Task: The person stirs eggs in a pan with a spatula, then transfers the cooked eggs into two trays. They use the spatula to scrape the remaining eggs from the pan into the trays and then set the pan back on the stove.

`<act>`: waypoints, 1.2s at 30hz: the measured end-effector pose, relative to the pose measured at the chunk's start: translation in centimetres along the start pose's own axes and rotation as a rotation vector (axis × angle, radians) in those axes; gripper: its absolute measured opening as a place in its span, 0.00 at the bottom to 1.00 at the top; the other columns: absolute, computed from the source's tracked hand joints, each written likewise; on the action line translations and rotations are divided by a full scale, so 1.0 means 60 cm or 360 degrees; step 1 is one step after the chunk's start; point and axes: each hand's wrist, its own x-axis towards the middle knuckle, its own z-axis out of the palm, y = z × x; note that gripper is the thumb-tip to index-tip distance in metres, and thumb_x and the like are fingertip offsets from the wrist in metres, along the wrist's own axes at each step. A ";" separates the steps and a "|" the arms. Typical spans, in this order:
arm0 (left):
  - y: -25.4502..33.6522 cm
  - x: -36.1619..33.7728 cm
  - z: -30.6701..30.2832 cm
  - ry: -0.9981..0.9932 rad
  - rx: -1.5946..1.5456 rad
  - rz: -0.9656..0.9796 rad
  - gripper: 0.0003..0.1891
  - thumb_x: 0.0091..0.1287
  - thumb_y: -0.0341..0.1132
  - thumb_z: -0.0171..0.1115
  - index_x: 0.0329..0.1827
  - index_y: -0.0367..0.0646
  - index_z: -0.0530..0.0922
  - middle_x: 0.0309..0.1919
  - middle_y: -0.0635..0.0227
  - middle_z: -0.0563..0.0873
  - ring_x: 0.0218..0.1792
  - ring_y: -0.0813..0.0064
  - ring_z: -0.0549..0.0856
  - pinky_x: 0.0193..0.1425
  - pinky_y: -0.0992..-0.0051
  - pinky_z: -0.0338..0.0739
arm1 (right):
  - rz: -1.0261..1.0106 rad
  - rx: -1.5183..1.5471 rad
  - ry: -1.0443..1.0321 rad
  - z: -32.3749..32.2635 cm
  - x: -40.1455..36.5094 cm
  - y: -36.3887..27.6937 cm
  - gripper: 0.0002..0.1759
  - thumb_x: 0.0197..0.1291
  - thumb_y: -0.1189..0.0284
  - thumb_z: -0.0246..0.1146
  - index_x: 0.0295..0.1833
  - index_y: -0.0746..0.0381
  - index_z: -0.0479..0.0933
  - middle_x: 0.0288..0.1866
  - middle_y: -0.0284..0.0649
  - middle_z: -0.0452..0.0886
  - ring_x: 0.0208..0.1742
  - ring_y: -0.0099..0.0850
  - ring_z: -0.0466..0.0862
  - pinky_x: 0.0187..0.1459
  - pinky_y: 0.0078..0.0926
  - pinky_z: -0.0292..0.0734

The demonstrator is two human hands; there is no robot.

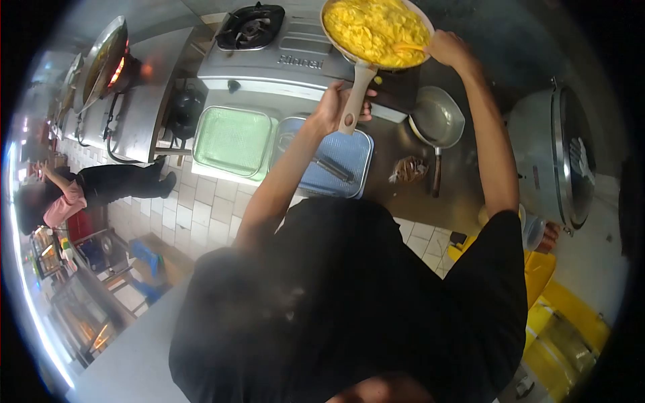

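Note:
A frying pan (363,75) full of yellow scrambled egg (376,27) is over the right side of the stove at the top of the view. My left hand (338,107) is closed around its beige handle, fingertips showing on the far side. At the pan's right rim my right hand (449,50) grips an orange spatula (408,48), whose blade lies in the egg. My fingers hide the spatula's other end. The pan covers most of the burner beneath it.
The stove (269,67) has another burner (251,27) at left. In front stand a green basket tray (232,142) and a blue one (363,151) with a whisk. A saucepan (437,117) and large pot (537,141) are at right. Far left, a person (67,201) works near a flaming wok (101,64).

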 end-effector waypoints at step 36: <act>-0.283 -0.184 0.010 0.0414 0.2193 0.0323 0.09 0.70 0.33 0.64 0.46 0.37 0.82 0.42 0.59 0.88 0.45 0.65 0.87 0.53 0.68 0.79 | 0.1175 0.0642 0.0750 0.448 -0.744 0.102 0.22 0.62 0.71 0.67 0.61 0.63 0.74 0.55 0.51 0.75 0.54 0.51 0.75 0.54 0.47 0.72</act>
